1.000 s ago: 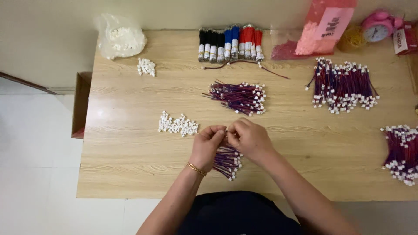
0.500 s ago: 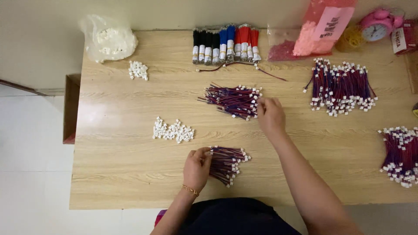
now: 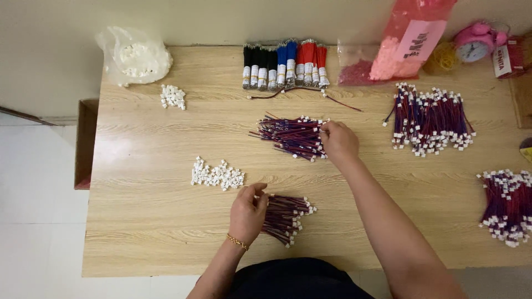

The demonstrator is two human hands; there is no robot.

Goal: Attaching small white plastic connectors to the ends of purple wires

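My right hand [image 3: 338, 142] reaches to the middle of the wooden table [image 3: 149, 232] and touches the white-tipped end of a pile of red-and-blue wires [image 3: 291, 135]. My left hand [image 3: 247, 213], with a gold bracelet on its wrist, rests near the front edge on a smaller bundle of the same wires [image 3: 285, 216]; its fingers curl over the bundle's left end. A heap of small white connectors [image 3: 217, 174] lies just left of and beyond the left hand.
Two more wire piles lie at the right [image 3: 429, 119] and far right [image 3: 507, 205]. At the back stand banded black, blue and red wire bundles [image 3: 284, 65], a white bag of connectors [image 3: 134, 55], a pink bag [image 3: 410, 39] and a pink alarm clock [image 3: 474, 44].
My hands were together over the near bundle. The right hand has since moved away to the middle wire pile, and the left hand has dropped onto the near bundle.
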